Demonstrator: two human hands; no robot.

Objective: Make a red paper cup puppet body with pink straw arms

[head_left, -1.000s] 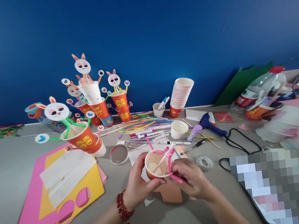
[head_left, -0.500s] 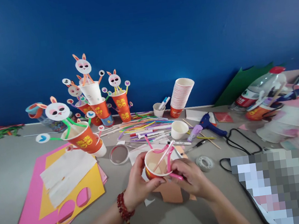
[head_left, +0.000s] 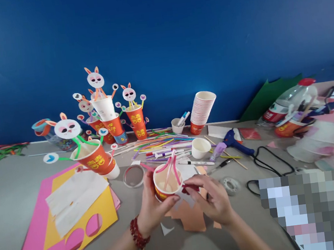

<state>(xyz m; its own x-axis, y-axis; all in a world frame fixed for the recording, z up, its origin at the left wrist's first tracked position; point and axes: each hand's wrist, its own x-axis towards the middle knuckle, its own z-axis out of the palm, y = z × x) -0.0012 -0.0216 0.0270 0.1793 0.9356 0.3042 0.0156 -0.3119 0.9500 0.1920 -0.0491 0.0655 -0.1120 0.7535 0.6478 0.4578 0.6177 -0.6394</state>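
Note:
My left hand (head_left: 152, 204) is wrapped round a red paper cup (head_left: 161, 194), its open mouth tilted toward me. Inside the cup stand pink pipe cleaners (head_left: 177, 174) and a pale, thin stick (head_left: 167, 173), which meet near the top. One pink piece also sticks out past the rim on the left. At the cup's right side, my right hand (head_left: 214, 200) pinches a darker pink end (head_left: 190, 187), seemingly a pipe cleaner; the fingers partly hide it. Orange paper scraps (head_left: 192, 216) lie beneath the hands.
Cup figures with rabbit faces (head_left: 94, 158) stand at the left behind coloured paper sheets (head_left: 107, 211). Farther back are markers (head_left: 200, 162), a small white cup (head_left: 200, 148) and a cup stack (head_left: 202, 110). To the right lie a glue gun (head_left: 238, 144), its cord and a tape roll (head_left: 231, 185).
The cup in my left hand has shifted slightly left and turned, so the pink pipe cleaners sit differently. My right hand has changed its grip at the rim, with the fingers now higher.

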